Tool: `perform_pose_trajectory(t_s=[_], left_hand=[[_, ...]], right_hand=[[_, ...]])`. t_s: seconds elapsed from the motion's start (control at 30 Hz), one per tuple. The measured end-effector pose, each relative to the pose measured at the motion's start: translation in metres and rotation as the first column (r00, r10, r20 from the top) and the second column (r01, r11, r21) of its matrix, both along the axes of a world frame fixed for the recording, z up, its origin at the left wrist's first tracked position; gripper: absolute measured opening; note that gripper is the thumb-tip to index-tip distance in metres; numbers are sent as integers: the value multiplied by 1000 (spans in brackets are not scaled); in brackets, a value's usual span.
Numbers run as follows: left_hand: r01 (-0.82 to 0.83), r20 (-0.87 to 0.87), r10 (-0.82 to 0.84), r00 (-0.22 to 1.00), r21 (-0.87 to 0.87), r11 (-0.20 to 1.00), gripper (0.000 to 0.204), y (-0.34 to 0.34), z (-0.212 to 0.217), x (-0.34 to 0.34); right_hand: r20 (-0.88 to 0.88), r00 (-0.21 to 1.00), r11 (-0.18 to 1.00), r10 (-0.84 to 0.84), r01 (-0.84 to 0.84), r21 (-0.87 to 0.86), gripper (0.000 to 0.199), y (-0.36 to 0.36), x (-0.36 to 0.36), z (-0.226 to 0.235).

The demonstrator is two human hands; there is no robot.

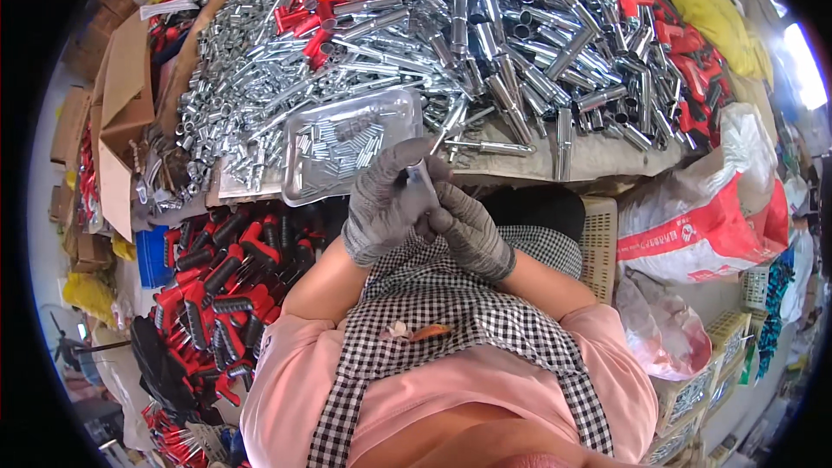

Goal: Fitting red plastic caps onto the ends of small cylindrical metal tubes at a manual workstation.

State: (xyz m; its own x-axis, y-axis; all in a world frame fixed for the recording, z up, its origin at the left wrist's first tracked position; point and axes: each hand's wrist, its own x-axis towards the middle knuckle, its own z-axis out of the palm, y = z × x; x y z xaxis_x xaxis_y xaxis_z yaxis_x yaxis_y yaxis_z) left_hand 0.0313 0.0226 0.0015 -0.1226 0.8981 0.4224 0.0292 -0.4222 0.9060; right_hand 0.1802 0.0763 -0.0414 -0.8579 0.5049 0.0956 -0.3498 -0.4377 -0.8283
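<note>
Both my hands wear grey knitted gloves and meet in front of my apron, just off the table's near edge. My left hand [381, 204] is closed round a short, pale silvery metal tube [421, 182], whose upper end shows beside the thumb and forefinger. From the right, my right hand [474, 230] closes its bent fingers against the tube's lower part; what lies under those fingertips is hidden. Just beyond my left hand, a clear plastic tray [292, 175] holds many small metal pins [351, 146]. Shiny metal rods [490, 147] lie on the table edge beyond my right hand.
Heaped chrome tubes [537, 43] and small metal fittings [234, 78] cover the table. Red-and-black handled tools [227, 286] are piled below at left. Cardboard boxes [126, 95] stand far left. A white-and-red sack [702, 217] and a plastic crate [600, 243] stand at right.
</note>
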Motion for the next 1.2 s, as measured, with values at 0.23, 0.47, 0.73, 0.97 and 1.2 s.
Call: perform_pose_trajectory(t_s=[0.23, 0.47, 0.73, 0.97, 1.2], left_hand=[[61, 122, -58, 991, -16, 998, 47, 9, -15, 7], [101, 165, -97, 982, -16, 995, 50, 14, -20, 7], [-107, -73, 105, 992, -23, 994, 51, 2, -5, -9], [-51, 208, 84, 974, -158, 986, 45, -3, -2, -29], [-38, 277, 70, 958, -121, 992, 47, 11, 6, -55]], right_hand=[[35, 996, 996, -79, 78, 29, 48, -5, 1, -2], [36, 999, 994, -24, 20, 109, 47, 5, 6, -10], [-137, 986, 991, -96, 82, -106, 67, -7, -22, 1], [-15, 997, 962, -75, 76, 263, 67, 13, -38, -7], [79, 990, 978, -116, 100, 183, 46, 24, -64, -2]])
